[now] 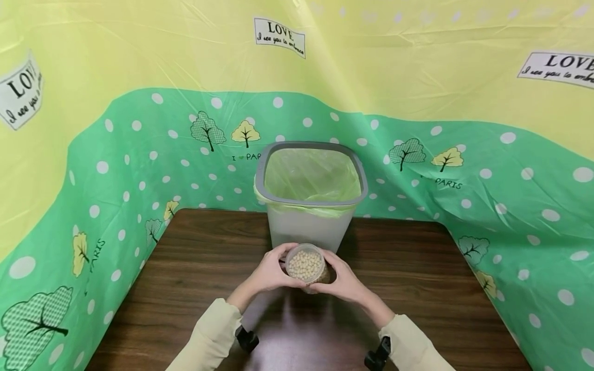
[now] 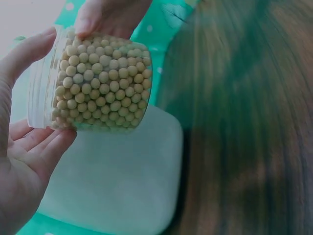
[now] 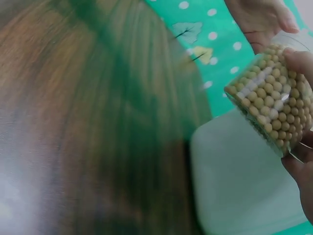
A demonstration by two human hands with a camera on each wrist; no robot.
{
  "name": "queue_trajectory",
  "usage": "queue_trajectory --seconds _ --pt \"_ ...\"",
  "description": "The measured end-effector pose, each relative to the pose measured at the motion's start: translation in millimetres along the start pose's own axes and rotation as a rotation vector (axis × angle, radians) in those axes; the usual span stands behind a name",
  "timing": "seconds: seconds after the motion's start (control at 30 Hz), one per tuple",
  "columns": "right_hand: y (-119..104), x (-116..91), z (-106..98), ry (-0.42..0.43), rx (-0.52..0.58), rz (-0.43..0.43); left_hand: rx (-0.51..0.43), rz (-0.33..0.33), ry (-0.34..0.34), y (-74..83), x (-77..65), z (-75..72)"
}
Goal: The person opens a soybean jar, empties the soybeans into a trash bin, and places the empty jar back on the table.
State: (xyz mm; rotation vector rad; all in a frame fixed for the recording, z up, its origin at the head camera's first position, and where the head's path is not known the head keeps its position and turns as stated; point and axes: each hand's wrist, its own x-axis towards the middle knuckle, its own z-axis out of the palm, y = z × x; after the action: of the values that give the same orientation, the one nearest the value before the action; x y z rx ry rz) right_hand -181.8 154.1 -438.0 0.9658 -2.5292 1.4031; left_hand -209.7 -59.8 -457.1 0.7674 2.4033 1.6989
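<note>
My left hand (image 1: 273, 269) and right hand (image 1: 343, 282) face each other, curled round a clear jar (image 2: 40, 93) of beans (image 2: 102, 81), fingers (image 2: 55, 147) and thumbs (image 2: 29, 53) pinching its sides.

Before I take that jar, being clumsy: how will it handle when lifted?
The jar could slip, looking smooth and glossy. Packed with beans, it's probably heavy for its size. Being round, it may roll if tipped.

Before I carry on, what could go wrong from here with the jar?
The jar of beans is held between the left hand and right hand, so it might slip if either loosens. I cannot tell whether it is capped; if not, tilting could spill its contents onto the table. The bin stands just beyond, so moving forward might bump it.
</note>
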Motion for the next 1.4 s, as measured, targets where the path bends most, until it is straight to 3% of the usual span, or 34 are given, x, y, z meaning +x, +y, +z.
queue_trajectory --seconds 0.2,0.43,0.57,0.67,0.93,1.17,1.4 --pt "-21 3 -18 -0.033 -0.03 -0.064 -0.138 -0.008 -0.059 20.3 -2.8 -6.9" --pt "-30 5 -27 -0.063 -0.06 -0.103 -0.106 0.053 -0.091 51.0 -9.4 -13.0" --pt "-29 5 -25 -0.053 -0.043 -0.109 -0.107 0.047 -0.091 61.9 -12.6 -14.3" --pt "-27 3 -22 -0.039 -0.012 -0.092 -0.134 0.045 -0.084 60.0 -13.2 -12.8" --pt "-28 -1 -24 0.02 0.06 -0.031 -0.365 0.097 -0.115 31.7 -5.4 -7.2" --pt "-14 -4 -28 -0.067 0.137 -0.027 -0.337 0.199 -0.146 28.2 -1.8 -4.1" --pt "5 -6 -22 0.0 0.044 -0.088 -0.321 0.224 -0.096 27.7 -3.7 2.1"
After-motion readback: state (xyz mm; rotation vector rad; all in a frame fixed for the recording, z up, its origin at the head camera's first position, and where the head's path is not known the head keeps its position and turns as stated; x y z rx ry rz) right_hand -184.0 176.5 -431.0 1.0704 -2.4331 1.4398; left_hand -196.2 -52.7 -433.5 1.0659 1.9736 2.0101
